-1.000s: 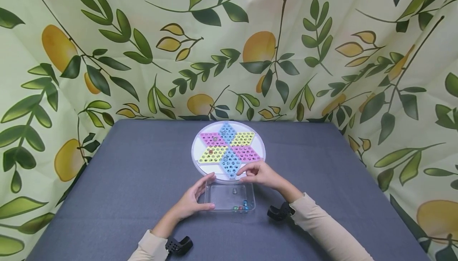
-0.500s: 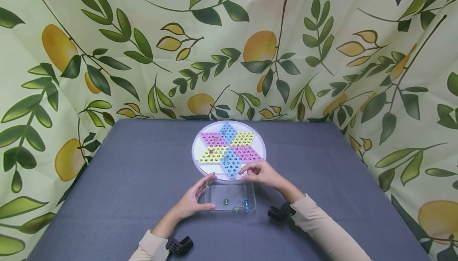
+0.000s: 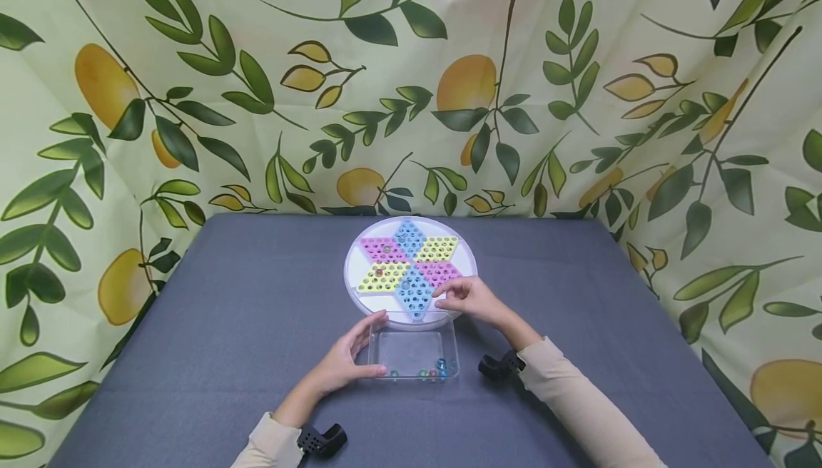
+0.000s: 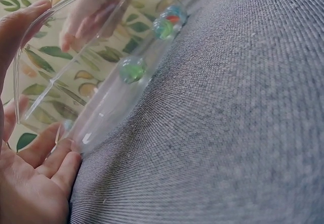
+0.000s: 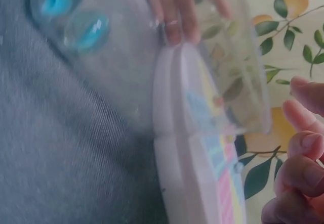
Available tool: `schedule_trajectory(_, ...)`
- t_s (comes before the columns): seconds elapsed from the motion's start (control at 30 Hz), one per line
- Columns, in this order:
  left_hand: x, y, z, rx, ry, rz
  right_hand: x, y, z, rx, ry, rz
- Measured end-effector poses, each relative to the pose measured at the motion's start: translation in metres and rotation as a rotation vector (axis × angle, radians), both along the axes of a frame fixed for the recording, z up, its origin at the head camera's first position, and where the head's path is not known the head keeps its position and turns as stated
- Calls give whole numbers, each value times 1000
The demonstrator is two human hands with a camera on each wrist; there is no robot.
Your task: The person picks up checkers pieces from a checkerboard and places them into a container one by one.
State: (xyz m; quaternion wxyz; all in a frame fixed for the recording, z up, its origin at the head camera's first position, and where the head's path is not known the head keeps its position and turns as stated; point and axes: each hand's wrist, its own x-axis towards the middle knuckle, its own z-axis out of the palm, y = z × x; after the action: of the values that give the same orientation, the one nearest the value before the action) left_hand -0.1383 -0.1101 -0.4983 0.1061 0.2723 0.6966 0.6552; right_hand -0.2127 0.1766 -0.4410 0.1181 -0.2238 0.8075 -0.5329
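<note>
My left hand holds a clear plastic box at its left side, thumb at the near edge and fingers along the far left corner. Several glass marbles lie along the box's near side: a blue marble at the right, and a green marble by the thumb. The left wrist view shows a green marble through the wall. My right hand hovers over the near right of a round Chinese checkers board, thumb and forefinger apart. Its loosely bent fingers show nothing between them.
The board carries a star of pink, yellow and blue fields, with a few marbles such as a red marble in its holes. A grey cloth covers the table. A leaf-patterned curtain hangs behind.
A green marble has rolled across the box floor to the near left, by the left thumb. My right hand has lifted slightly away from the box's far edge. The left hand has stayed put.
</note>
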Motion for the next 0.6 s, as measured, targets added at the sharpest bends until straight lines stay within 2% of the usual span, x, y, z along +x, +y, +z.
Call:
schedule_trajectory(0.17, 0, 0, 0, 8, 0, -1, -11, -2, -5, 48, -13, -5)
schedule_trajectory(0.33, 0, 0, 1, 15, -10, -4, -19, -7, -4, 78, 44, 8)
schedule_trajectory(0.6, 0, -1, 1, 24, -25, -18, -44, -15, -10, 130, 120, 88)
